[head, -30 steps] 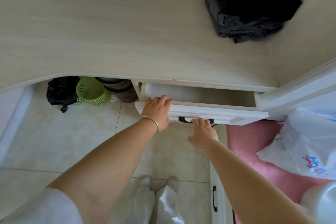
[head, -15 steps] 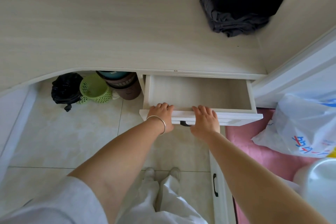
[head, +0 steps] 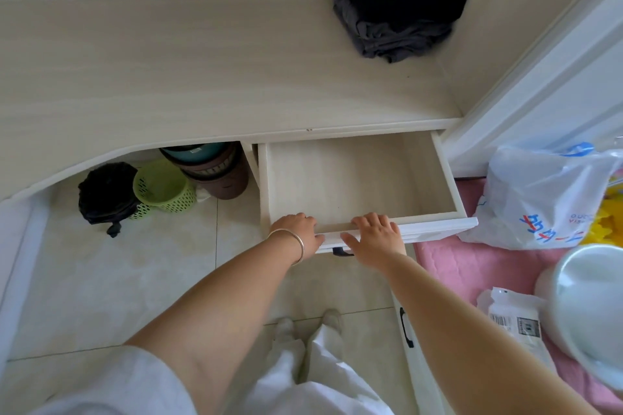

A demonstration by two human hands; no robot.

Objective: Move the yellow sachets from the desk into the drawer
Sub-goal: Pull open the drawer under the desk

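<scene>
We read little here; the white plastic bag (head: 546, 202) beside the drawer carries large blue and red printed characters, too distorted for us to make out, plus small pale letters near its right edge, possibly "GUCC" over "VIS", uncertain; the flat white packet (head: 512, 317) on the pink mat bears a barcode and a dark printed block, digits illegible.

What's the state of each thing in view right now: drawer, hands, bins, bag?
drawer: pulled open, nothing visible inside
left hand: gripping the drawer's front edge
right hand: gripping the drawer's front edge
green basket: upright under the desk
brown bins: stacked, upright
black bag: on the floor beside the basket
folded clothes: piled on the desk
white plastic bag: slumped on pink mat
</scene>
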